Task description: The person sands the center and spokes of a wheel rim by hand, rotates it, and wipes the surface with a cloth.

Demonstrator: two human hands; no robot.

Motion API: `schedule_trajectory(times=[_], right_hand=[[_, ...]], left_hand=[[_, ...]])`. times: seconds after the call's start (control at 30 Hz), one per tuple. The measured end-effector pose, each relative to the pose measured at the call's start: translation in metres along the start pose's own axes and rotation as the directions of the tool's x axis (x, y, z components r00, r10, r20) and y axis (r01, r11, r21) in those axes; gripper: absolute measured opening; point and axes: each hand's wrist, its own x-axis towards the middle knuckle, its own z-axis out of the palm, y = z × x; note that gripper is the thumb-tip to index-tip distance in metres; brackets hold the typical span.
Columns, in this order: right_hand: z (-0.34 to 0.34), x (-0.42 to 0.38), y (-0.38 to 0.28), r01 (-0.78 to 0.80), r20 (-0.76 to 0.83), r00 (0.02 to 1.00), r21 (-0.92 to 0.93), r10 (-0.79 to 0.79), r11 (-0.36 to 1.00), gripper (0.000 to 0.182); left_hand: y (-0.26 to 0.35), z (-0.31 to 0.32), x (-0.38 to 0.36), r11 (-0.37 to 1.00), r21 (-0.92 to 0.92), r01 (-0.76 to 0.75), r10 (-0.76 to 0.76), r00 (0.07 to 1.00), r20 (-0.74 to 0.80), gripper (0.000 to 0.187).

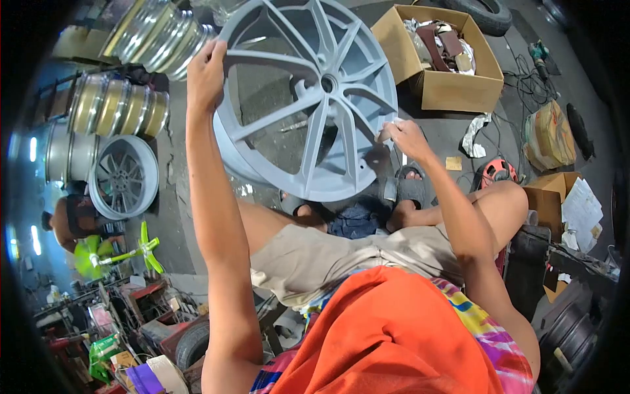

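Observation:
A grey multi-spoke car wheel rim (315,111) is held up tilted in front of my legs, its spoked face towards me. My left hand (209,73) is closed round the rim's upper left edge. At the rim's right edge, my right hand (405,138) is closed in a pinch on a small pale folded piece (388,129) that looks like sandpaper, pressed near the outer lip. A dark patch marks the floor or lip just below those fingers. The fingertips of my left hand are partly hidden behind the rim.
A cardboard box (462,90) of assorted scraps stands at the back right, with a tyre (482,14) behind it. Cables and a power tool (539,52) lie farther right. Stacked wheel rims (118,105), a green fan (95,257) and another person (73,220) are to the left.

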Motion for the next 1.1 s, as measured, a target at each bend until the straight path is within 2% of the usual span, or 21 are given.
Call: schedule_trajectory(times=[0.03,0.07,0.13,0.2,0.27,0.33,0.4,0.43,0.5,0.53,0.57,0.6,0.67,0.73,0.8,0.87,0.93,1.0,1.1], right_hand=[[-0.002,0.001,-0.001,-0.080,-0.018,0.997,-0.049,0.080,0.996,0.052],[-0.003,0.003,-0.001,-0.076,-0.020,0.997,-0.045,0.075,0.996,0.052],[-0.002,0.005,-0.006,-0.033,-0.115,0.993,-0.082,0.023,0.996,0.055],[-0.004,0.004,-0.014,-0.084,-0.066,0.994,-0.006,0.084,0.996,0.052],[0.001,0.001,-0.021,-0.140,-0.009,0.990,0.066,0.141,0.988,0.050],[0.005,0.001,-0.033,-0.099,-0.030,0.994,0.095,0.103,0.991,0.049],[0.005,0.000,-0.049,-0.089,-0.024,0.995,0.110,0.092,0.990,0.048],[0.006,0.002,-0.056,-0.091,-0.032,0.995,0.121,0.095,0.988,0.043],[0.008,0.008,-0.060,-0.087,-0.035,0.995,0.130,0.092,0.988,0.039],[0.009,0.012,-0.056,-0.046,-0.064,0.997,0.023,0.048,0.999,0.035],[0.009,0.014,-0.052,-0.006,-0.088,0.996,-0.084,-0.001,0.996,0.030],[0.013,0.021,-0.051,0.018,-0.075,0.997,-0.077,-0.023,0.997,0.030],[0.013,0.016,-0.043,0.005,-0.037,0.999,0.089,-0.001,0.996,0.025],[0.016,0.018,-0.037,-0.042,-0.002,0.999,0.099,0.042,0.994,0.024],[0.021,0.019,-0.030,-0.048,-0.053,0.997,0.082,0.052,0.996,0.022],[0.019,0.018,-0.029,-0.026,-0.043,0.999,0.064,0.028,0.998,0.022],[0.017,0.015,-0.034,-0.005,-0.035,0.999,0.053,0.007,0.999,0.022],[0.014,0.012,-0.042,0.049,-0.040,0.998,0.032,-0.048,0.998,0.021],[0.005,0.007,-0.053,0.070,0.002,0.998,-0.021,-0.070,0.997,0.022]], left_hand=[[-0.002,-0.005,0.001,1.000,0.012,-0.001,0.000,0.999,0.039,0.044],[-0.002,-0.008,0.001,1.000,0.016,-0.005,0.005,0.999,0.038,0.044],[0.014,-0.015,-0.015,0.993,0.076,0.091,-0.099,0.988,0.114,0.048],[0.017,-0.019,-0.023,0.986,0.135,0.092,-0.112,0.983,0.147,0.051],[0.007,-0.016,-0.030,0.975,0.217,-0.046,0.023,0.994,0.105,0.052],[0.000,-0.014,-0.034,0.979,0.199,-0.034,0.021,0.998,0.067,0.052],[-0.003,-0.014,-0.038,0.990,-0.111,0.086,-0.082,0.996,0.047,0.051],[-0.001,-0.016,-0.039,0.990,-0.108,0.087,-0.083,0.996,0.037,0.051],[0.006,-0.019,-0.040,0.997,0.065,0.030,-0.033,0.999,0.038,0.052],[0.015,-0.021,-0.044,0.997,0.067,0.033,-0.035,0.999,0.031,0.052],[0.026,-0.024,-0.050,0.989,0.138,0.043,-0.061,0.990,0.124,0.052],[0.033,-0.034,-0.051,0.974,0.222,0.047,-0.092,0.976,0.198,0.053],[0.028,-0.041,-0.051,0.973,0.221,0.069,-0.100,0.986,0.132,0.049],[0.028,-0.045,-0.053,0.949,0.315,-0.016,-0.016,0.995,0.098,0.044],[0.025,-0.046,-0.053,0.955,0.295,0.034,-0.059,0.995,0.076,0.044],[0.024,-0.052,-0.054,0.976,0.214,0.037,-0.065,0.990,0.129,0.047],[0.027,-0.059,-0.057,0.978,0.189,0.084,-0.112,0.983,0.145,0.049],[0.030,-0.070,-0.061,0.975,0.135,0.174,-0.202,0.952,0.231,0.052],[0.028,-0.083,-0.065,0.979,0.151,0.134,-0.175,0.938,0.299,0.056]])
